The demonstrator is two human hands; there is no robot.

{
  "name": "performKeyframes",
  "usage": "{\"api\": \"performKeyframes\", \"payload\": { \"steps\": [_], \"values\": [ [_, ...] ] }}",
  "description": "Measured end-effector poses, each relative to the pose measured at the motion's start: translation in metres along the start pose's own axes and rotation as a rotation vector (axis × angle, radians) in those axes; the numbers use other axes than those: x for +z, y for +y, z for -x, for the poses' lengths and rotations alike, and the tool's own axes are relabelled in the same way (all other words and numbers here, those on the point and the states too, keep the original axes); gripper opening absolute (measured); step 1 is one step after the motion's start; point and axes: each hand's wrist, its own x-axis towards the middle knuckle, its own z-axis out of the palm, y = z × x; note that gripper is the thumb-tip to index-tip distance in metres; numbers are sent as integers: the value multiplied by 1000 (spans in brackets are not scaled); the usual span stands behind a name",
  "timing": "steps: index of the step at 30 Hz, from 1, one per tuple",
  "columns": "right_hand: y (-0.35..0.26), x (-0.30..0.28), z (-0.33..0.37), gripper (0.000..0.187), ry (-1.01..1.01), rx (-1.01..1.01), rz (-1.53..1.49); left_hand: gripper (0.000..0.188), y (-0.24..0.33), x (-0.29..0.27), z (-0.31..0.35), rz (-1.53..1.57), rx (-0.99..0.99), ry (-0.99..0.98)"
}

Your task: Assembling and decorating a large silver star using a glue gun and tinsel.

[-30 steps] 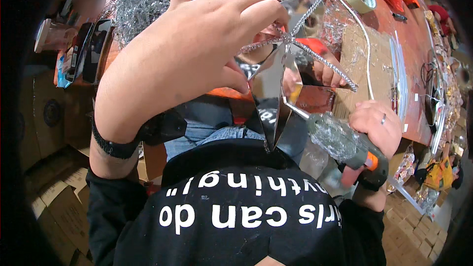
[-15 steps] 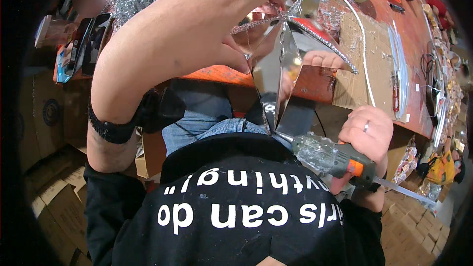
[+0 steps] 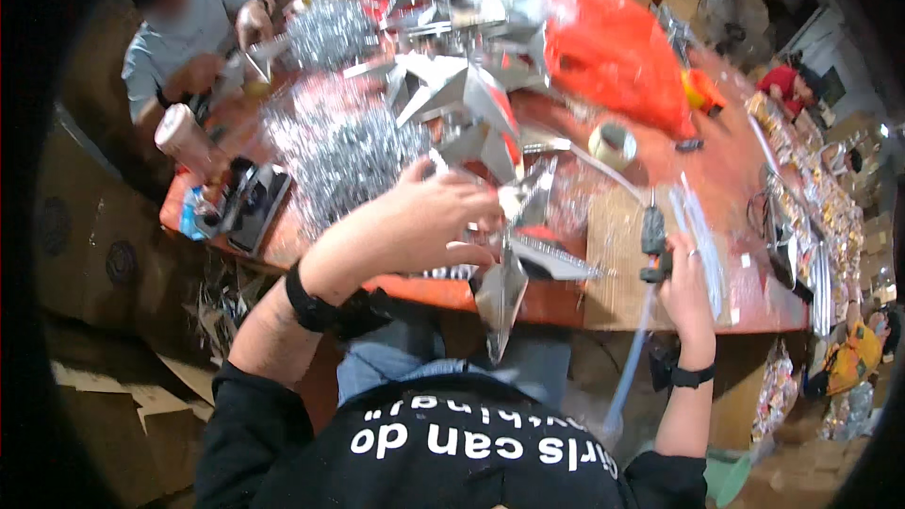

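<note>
My left hand (image 3: 438, 212) holds a shiny silver star decoration (image 3: 501, 297) at the near edge of the table, fingers and thumb closed around its left side. One long point of the star hangs over my lap, and a glittery trim runs along a ridge. In my right hand (image 3: 686, 273) is a glue gun (image 3: 652, 231), its nozzle pointing away from me above a cardboard sheet (image 3: 613, 250). A long translucent glue stick (image 3: 632, 358) trails from the gun's back end toward me.
Silver tinsel (image 3: 344, 160) and piled silver stars (image 3: 457, 94) cover the table's middle and left. Beyond lie a red plastic bag (image 3: 613, 57) and a tape roll (image 3: 613, 144). Spare glue sticks (image 3: 696, 236) lie right of the cardboard. A co-worker (image 3: 184, 38) sits at the far left.
The glue gun has moved from the star's lower tip near my lap out over the cardboard, its nozzle turned away from me. My view has widened, and the star appears lower.
</note>
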Motion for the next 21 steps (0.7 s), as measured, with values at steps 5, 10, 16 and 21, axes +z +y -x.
{"api": "performKeyframes", "payload": {
  "steps": [5, 10, 16, 21],
  "values": [
    [-50, -37, 20, 60, 142, -66, -22, 22, 4, -3, -10, -248, 103, -14],
    [-128, -68, 39, 31, 368, -400, -104, 16, 4, -11, -18, 121, -132, 129],
    [-172, -66, 63, 19, 529, -913, 79, 13, 15, -54, 13, 229, -45, 819],
    [-208, -47, 54, 31, 445, -1091, 387, 14, 11, -29, 67, 494, -213, 868]
  ]
}}
